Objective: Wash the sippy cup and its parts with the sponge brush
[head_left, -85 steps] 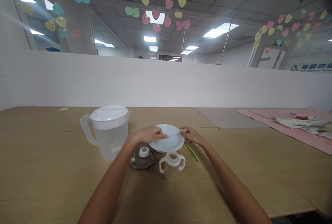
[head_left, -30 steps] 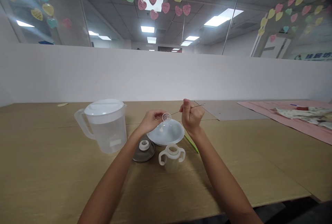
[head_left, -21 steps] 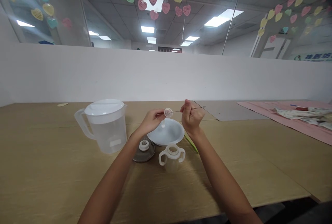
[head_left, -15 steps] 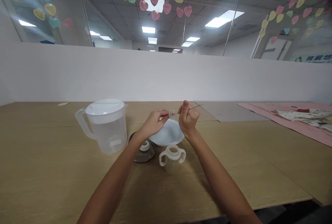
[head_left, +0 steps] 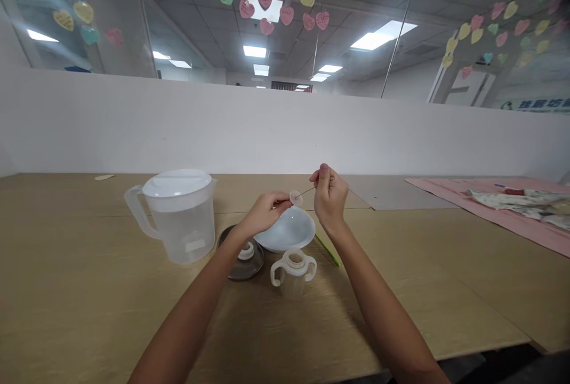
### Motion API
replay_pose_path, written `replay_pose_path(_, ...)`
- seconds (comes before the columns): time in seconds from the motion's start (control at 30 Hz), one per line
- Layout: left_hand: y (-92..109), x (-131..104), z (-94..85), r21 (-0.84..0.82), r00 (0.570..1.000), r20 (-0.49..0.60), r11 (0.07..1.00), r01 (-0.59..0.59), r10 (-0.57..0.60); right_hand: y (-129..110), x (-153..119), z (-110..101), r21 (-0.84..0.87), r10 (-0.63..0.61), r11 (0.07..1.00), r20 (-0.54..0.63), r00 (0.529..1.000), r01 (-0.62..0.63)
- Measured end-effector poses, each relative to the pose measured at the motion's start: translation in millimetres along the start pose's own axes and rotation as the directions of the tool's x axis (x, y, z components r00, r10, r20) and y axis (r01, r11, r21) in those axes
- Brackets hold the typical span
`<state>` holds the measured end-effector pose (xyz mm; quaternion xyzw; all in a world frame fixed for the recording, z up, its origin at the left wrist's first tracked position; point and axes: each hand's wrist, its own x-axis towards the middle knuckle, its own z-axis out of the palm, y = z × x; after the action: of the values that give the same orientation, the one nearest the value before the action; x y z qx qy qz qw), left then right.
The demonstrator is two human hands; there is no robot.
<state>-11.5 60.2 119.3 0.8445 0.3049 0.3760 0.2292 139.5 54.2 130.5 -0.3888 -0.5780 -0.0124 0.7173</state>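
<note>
Between the fingertips of my left hand (head_left: 269,210) is a small clear round piece (head_left: 295,197). My right hand (head_left: 330,191) is closed on a thin wire tool (head_left: 306,192), whose end reaches the round piece. Under the hands stands a white bowl (head_left: 287,229). Nearer to me is a clear cup (head_left: 294,280) with two white handles and an open top. A dark metal dish (head_left: 252,268), partly behind my left forearm, holds a white ring-shaped part (head_left: 246,251).
A lidded clear pitcher (head_left: 187,224) stands at the left. Beside my right wrist lies a green stick (head_left: 328,250). A pink cloth (head_left: 494,212) with patterned fabric on it covers the right side. A white wall (head_left: 222,129) rises behind the table.
My right hand has moved slightly up and right, with the wire still at the round piece. The round piece now faces me more. The green stick has come into view.
</note>
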Motion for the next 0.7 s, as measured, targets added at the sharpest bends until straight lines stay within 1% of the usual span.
replay_pose_path(0.07, 6.4, -1.2, -0.4, 0.023, 0.999, -0.052, 1.0, -0.002, 0.003, -0.9, -3.7, 4.1, -0.007, -0.006, 1.0, 0.014, 1.0, 0.006)
replay_pose_path(0.17, 14.7, -2.9, -1.3, 0.019, 0.993, -0.121, 1.0, -0.015, 0.017, -2.3, -11.3, 11.2, -0.043, -0.018, 0.999, 0.095, 0.995, 0.022)
replay_pose_path(0.27, 18.9, -3.8, -2.2, -0.016, 0.988, -0.151, 0.999, -0.035, 0.032, -4.3, -12.9, 11.2, -0.113, -0.051, 0.991, 0.148, 0.988, 0.068)
replay_pose_path(0.3, 19.7, -3.9, -2.6, -0.026, 0.989, -0.147, 0.999, -0.038, 0.034, -4.9, -11.3, 8.9, -0.143, -0.071, 0.986, 0.143, 0.987, 0.092)
replay_pose_path(0.37, 21.4, -3.9, -3.5, -0.038, 0.99, -0.136, 0.999, -0.036, 0.03, -6.2, -5.4, 1.8, -0.189, -0.114, 0.973, 0.096, 0.989, 0.131)
replay_pose_path(0.43, 23.2, -3.7, -4.3, -0.043, 0.991, -0.129, 0.999, -0.028, 0.023, -7.9, 1.1, -5.7, -0.206, -0.135, 0.968, 0.054, 0.989, 0.143)
replay_pose_path(0.47, 24.0, -3.6, -4.6, -0.044, 0.992, -0.129, 0.999, -0.024, 0.018, -8.9, 3.5, -8.4, -0.201, -0.134, 0.969, 0.058, 0.989, 0.143)
replay_pose_path(0.5, 24.5, -3.6, -4.8, -0.044, 0.992, -0.129, 0.999, -0.018, 0.012, -9.9, 4.8, -9.8, -0.194, -0.131, 0.97, 0.081, 0.988, 0.144)
replay_pose_path(0.57, 24.1, -3.4, -4.9, -0.047, 0.99, -0.138, 0.999, -0.001, -0.005, -11.7, 3.9, -8.4, -0.188, -0.131, 0.969, 0.164, 0.978, 0.161)
replay_pose_path(0.7, 17.0, -3.1, -6.5, -0.071, 0.99, -0.143, 0.997, 0.008, -0.018, -10.5, -3.0, 2.6, -0.185, -0.128, 0.964, 0.316, 0.94, 0.193)
